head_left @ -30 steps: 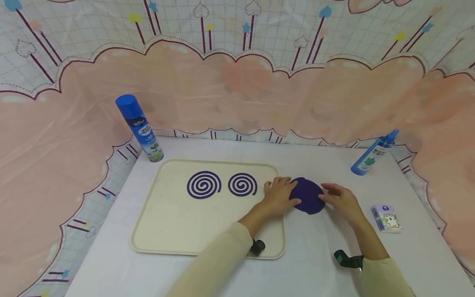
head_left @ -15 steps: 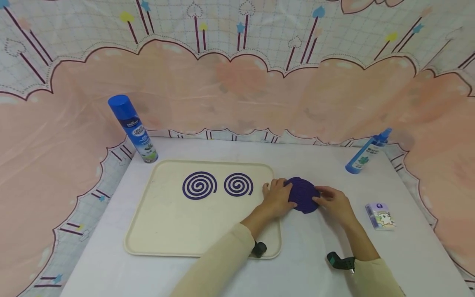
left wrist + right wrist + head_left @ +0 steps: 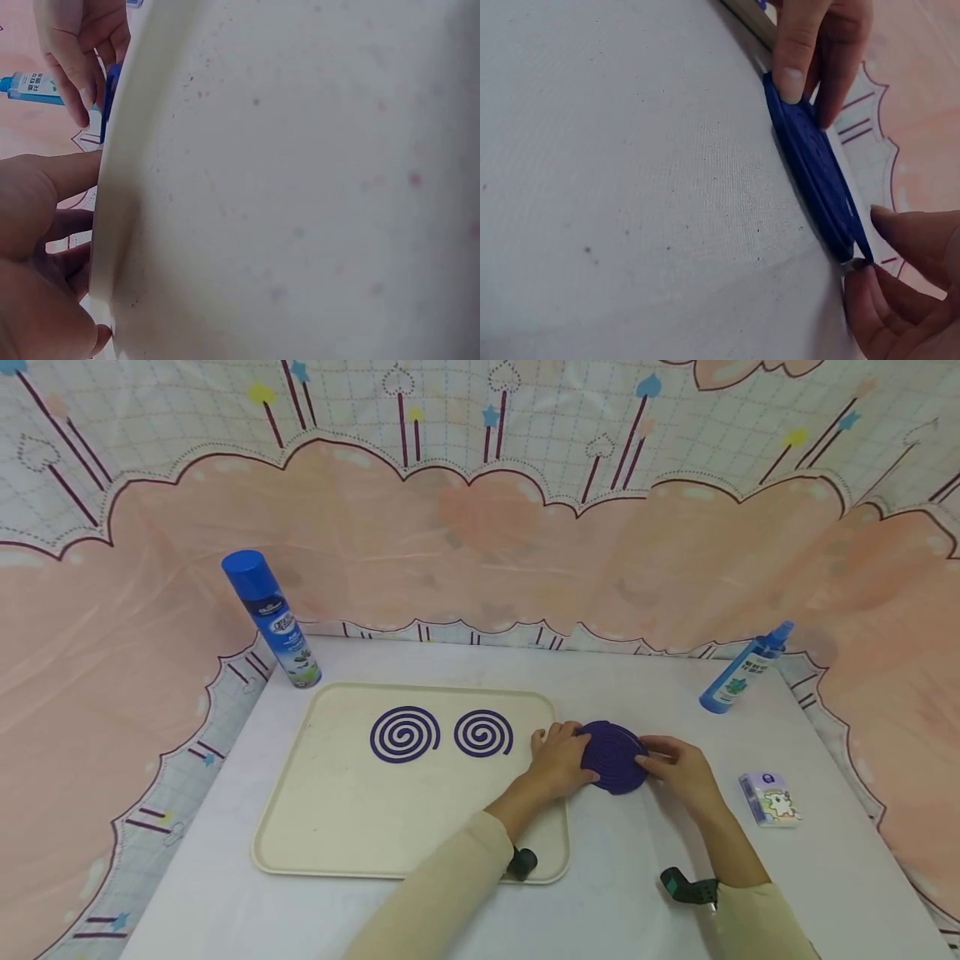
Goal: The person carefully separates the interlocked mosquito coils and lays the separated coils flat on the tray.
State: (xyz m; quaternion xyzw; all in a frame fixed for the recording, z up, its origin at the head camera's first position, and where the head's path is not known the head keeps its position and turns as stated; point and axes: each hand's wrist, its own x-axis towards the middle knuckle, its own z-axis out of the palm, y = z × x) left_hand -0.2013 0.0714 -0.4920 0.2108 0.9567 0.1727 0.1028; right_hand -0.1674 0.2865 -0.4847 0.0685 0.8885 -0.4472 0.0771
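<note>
A flat stack of dark blue mosquito coils point(image 3: 615, 756) lies on the white table, right of the cream tray point(image 3: 337, 827). My left hand point(image 3: 553, 762) holds the stack's left side, thumb at the front and fingers at the back. In the right wrist view its thumb point(image 3: 789, 82) presses on the coils point(image 3: 814, 169). My right hand point(image 3: 684, 772) pinches the right edge with thumb and fingers. There, in the right wrist view, a thin coil edge stands slightly apart from the layers beneath. Two single spiral coils point(image 3: 405, 735) lie side by side on the tray.
A blue spray can point(image 3: 273, 622) stands behind the tray's left corner. At the back right is a blue spray bottle point(image 3: 742, 672). A small purple and white box point(image 3: 770, 799) lies right of my right hand. Patterned cloth point(image 3: 480, 552) hangs behind the table.
The head view has shifted a little. Both hands keep their places at the coils, whose right edge has parted slightly, with ring lines showing more clearly.
</note>
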